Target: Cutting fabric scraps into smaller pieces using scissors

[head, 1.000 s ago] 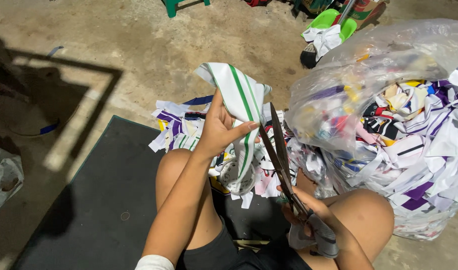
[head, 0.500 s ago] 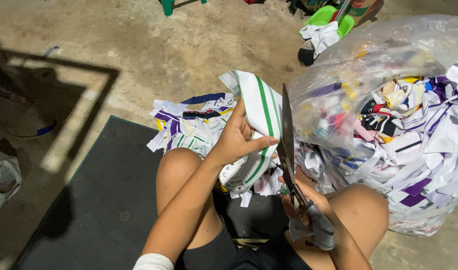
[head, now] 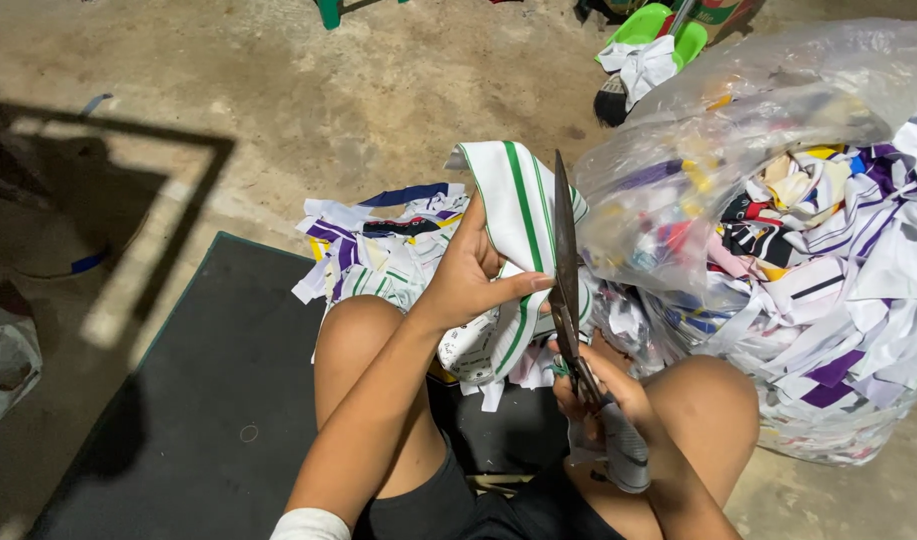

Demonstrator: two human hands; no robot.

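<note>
Scissors (head: 565, 270) stand near the centre of the frame, their long axis almost vertical, the dark blades together and the tip pointing toward the top edge. The right hand (head: 603, 395), at lower centre right, is closed around the handles, with a pale rag wrapped about them under the fingers. The blades lie along the right edge of the cloth (head: 513, 240), a white strip with green stripes, touching it.

The left hand (head: 468, 280), just left of the blades, pinches the cloth between thumb and fingers, the thumb stretched rightward almost to the blades. The cloth's long axis runs from upper left down to lower centre, its stripes following that line, and its lower end hangs between the knees.

A heap of scraps (head: 378, 245), white, purple and yellow, lies on the floor (head: 278, 90) behind the left knee at centre left. A clear bag (head: 778, 130) stuffed with more scraps fills the right side. A black mat (head: 218, 400) covers the lower left, under the legs.
</note>
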